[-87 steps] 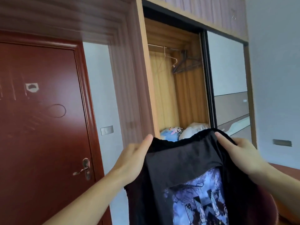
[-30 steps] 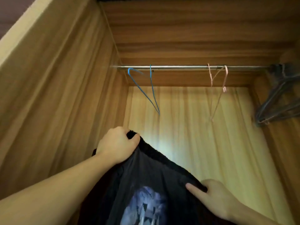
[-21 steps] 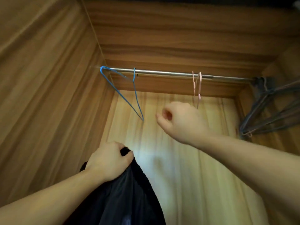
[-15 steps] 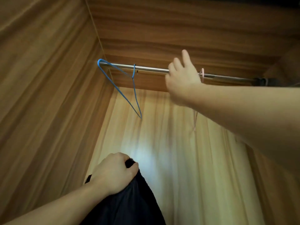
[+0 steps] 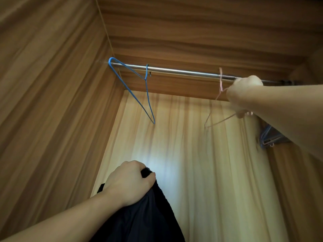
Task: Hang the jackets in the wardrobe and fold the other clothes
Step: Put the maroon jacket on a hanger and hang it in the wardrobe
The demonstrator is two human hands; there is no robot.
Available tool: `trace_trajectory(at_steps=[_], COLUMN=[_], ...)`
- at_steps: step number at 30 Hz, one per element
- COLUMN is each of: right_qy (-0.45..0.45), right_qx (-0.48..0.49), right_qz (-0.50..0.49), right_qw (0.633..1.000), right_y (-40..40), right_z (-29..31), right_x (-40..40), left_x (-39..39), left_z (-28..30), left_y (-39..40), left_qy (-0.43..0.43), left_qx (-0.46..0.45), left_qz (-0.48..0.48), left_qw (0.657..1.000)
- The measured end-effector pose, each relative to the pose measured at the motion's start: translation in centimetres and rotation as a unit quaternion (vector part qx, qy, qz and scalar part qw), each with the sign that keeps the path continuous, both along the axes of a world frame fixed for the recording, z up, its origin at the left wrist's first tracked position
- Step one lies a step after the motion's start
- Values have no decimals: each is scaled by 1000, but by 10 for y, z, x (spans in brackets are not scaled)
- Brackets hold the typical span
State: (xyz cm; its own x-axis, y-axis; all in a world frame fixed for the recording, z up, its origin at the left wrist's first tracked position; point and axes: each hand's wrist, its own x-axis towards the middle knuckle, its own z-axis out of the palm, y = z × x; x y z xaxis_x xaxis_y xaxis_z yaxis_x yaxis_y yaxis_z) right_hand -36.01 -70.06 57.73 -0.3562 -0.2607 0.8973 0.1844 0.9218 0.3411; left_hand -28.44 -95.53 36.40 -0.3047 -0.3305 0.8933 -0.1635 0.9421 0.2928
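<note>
**Pink hanger gripped at the rail, black garment held low**

Right hand [image 5: 243,95], at 2 o'clock in the head view: fingers curled round the pink wire hanger [image 5: 220,109], gripping it near its shoulder. The hanger's hook is over the metal rail [image 5: 183,71]; its frame tilts down toward 7 o'clock from the hand. Thin wire, pale pink, partly motion-blurred.

Left hand [image 5: 130,182], at 6 o'clock: clenched on a bunched edge of the black garment [image 5: 145,219]. Fabric is dark, matte, hanging in loose folds below the fist and running off the bottom edge. No print, label or writing can be read on the part that shows.

Outward from the hands: a blue wire hanger [image 5: 139,91] hangs on the rail toward 11 o'clock, well apart from the pink one, one end wedged against the left wardrobe wall [image 5: 52,102]. At 3 o'clock, behind the right forearm, a cluster of dark hangers [image 5: 271,137], mostly hidden. Wardrobe interior is wood-grain throughout; back panel [image 5: 192,163] lighter, with a bright glare patch just above the left hand.
</note>
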Motion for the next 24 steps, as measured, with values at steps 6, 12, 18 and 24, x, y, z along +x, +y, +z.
trace_trajectory(at_steps=[6, 12, 18, 24], right_qy=[-40, -223, -346, -359], right_qx=[-166, -395, -559, -529], right_qz=[189, 435, 594, 605], right_qw=[967, 778, 463, 475], right_y=[12, 10, -59, -82], right_z=[-23, -108, -159, -208], right_x=[-21, -56, -57, -12], left_x=[11, 27, 40, 63], left_z=[-5, -5, -13, -26], left_y=[-3, 7, 21, 18], left_qy=[-3, -23, -36, -59], left_qx=[14, 12, 8, 2], left_qz=[8, -4, -53, -85], left_qw=[1000, 1000, 998, 995])
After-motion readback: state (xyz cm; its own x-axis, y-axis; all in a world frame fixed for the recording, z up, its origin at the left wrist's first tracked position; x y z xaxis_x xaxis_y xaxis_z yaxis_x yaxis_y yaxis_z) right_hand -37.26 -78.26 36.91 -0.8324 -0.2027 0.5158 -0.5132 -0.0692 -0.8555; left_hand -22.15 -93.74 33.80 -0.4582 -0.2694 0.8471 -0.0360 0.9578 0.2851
